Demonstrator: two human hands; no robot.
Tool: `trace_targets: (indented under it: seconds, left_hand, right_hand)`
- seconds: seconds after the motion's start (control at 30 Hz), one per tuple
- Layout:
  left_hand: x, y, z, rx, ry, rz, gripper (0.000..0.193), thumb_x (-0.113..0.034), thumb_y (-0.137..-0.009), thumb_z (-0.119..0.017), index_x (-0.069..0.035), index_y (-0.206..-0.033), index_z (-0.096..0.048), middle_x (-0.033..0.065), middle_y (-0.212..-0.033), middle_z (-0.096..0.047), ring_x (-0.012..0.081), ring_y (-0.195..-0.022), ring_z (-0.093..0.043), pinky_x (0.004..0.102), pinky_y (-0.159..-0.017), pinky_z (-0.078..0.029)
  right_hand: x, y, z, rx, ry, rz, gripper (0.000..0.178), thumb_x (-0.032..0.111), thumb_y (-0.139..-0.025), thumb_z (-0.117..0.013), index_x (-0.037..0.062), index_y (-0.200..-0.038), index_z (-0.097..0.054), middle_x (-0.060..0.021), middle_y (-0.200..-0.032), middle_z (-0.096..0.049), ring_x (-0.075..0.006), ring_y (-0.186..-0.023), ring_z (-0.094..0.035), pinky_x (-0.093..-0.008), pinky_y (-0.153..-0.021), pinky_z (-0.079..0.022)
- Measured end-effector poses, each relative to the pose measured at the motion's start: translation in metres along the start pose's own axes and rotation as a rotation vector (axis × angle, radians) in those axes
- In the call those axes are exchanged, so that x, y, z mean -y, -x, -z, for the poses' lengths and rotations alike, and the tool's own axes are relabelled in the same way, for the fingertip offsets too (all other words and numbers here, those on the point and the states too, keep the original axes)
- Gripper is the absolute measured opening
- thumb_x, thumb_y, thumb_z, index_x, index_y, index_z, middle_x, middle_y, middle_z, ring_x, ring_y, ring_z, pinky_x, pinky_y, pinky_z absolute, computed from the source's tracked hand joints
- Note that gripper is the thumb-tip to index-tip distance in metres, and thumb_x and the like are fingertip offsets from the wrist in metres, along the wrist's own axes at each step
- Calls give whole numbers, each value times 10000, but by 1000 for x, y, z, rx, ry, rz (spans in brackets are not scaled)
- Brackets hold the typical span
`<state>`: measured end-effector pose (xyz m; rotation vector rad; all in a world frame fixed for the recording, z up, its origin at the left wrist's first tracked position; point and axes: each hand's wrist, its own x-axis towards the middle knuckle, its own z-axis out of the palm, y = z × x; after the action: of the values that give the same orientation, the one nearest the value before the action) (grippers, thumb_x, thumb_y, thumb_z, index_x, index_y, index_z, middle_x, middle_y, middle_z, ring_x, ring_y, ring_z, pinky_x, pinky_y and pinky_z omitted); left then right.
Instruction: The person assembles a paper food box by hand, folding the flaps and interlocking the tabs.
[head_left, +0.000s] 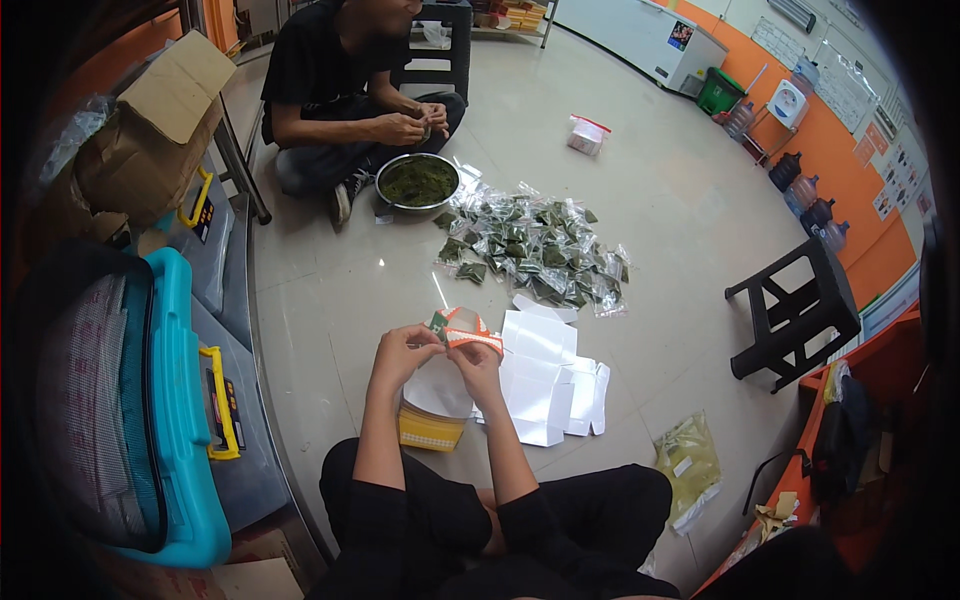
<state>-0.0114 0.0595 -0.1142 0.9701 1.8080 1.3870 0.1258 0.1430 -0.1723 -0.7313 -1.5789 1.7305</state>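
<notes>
Between my hands, above the floor in front of my crossed legs, is a small orange, white and green carton (476, 328), partly folded with flaps standing up. My left hand (403, 356) pinches its left side near the green part. My right hand (477, 371) grips its lower right edge, fingers closed. Below them lies a yellow and white carton piece or stack (432, 428), partly covered by my forearms. To the right, flat unfolded white cartons (536, 385) overlap on the floor. Beyond is a wide heap of small clear packets (540, 245) with dark green contents.
A co-worker (330, 110) sits cross-legged at far left, hands together behind a metal bowl (420, 182) of green stuff. A black stool (795, 310) and a yellowish-green plastic bag (688, 462) are at right. Plastic storage boxes (185, 420) line the left. A red-edged pouch (588, 135) lies farther off.
</notes>
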Motion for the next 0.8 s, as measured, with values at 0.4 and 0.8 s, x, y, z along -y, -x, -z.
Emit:
trace_targets:
  seconds: [0.4,0.8]
  left_hand:
    - [-3,2,-2,-36,-171,-17,184,-126,-658,-770,-37,-806,-707,76,-779,-697,152,-821,-668,287,-739,-498]
    - [11,-3,0,9,5,-87,136,-50,-684,-750,-5,-800,-697,56,-868,-640,159,-797,-662,267,-710,-513]
  right_hand:
    - [-16,-8,-10,-64,4,110,198,100,-859,-615,-28,-1008,-642,-78,-953,-659,-143,-879,-618,-277,-791,-484]
    - [-13,-7,-13,-59,-205,-5,251,100,-868,-598,-21,-1087,-604,-81,-1019,-647,-152,-923,-612,-291,-812,-493]
